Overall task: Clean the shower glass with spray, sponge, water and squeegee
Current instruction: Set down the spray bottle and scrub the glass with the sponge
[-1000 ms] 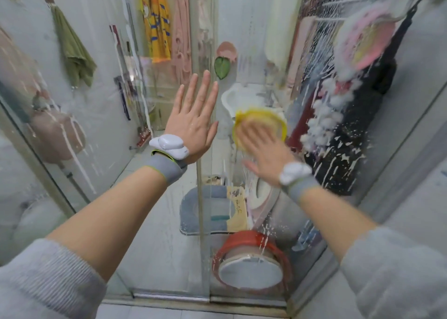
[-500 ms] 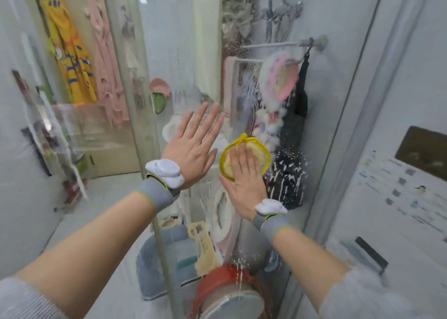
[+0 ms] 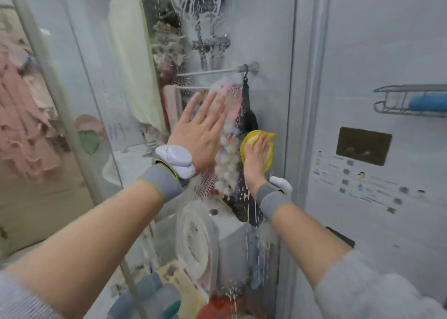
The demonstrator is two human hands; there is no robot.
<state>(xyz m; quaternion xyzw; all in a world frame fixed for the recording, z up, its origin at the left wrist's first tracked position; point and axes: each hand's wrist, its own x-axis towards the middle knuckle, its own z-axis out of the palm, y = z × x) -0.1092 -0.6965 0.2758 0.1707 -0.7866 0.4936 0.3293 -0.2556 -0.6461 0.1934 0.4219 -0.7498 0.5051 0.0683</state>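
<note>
Rightward along the shower glass (image 3: 263, 60) the yellow sponge (image 3: 268, 147) has slid since a moment ago, now near the pane's right edge, pressed flat under the right hand (image 3: 257, 158). Foam streaks run below it. Beside it, the left hand (image 3: 198, 130) lies open, fingers spread, apparently touching the glass.

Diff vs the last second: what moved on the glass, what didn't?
The right hand slid the yellow sponge rightward across the shower glass, from beside the middle frame to near the right edge by the foam streak. The left hand followed. Unchanged: left palm flat and open on the glass, right hand pressing the sponge.
</note>
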